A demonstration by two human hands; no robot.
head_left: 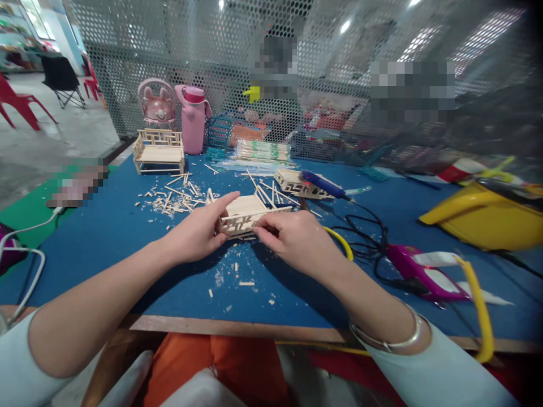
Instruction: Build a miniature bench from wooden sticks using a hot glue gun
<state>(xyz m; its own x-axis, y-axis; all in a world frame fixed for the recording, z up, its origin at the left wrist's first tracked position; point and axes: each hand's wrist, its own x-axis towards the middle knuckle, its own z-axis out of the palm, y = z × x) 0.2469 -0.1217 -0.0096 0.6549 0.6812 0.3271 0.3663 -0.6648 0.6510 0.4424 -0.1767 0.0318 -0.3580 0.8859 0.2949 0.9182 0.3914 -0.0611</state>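
A miniature bench of thin wooden sticks sits in front of me on the blue tabletop, its lattice side facing me. My left hand grips its left end, thumb across the top and fingers below. At the lower right of the lattice, my right hand has thumb and fingertips pinched together. Whatever is between those fingertips is hidden. Loose sticks lie just behind the bench, and short cut pieces are scattered in front of it.
A finished-looking miniature bench stands back left by a pink bottle. Behind right, a blue corded tool rests on another stick model. A purple glue gun and yellow object lie right. Metal mesh borders the back.
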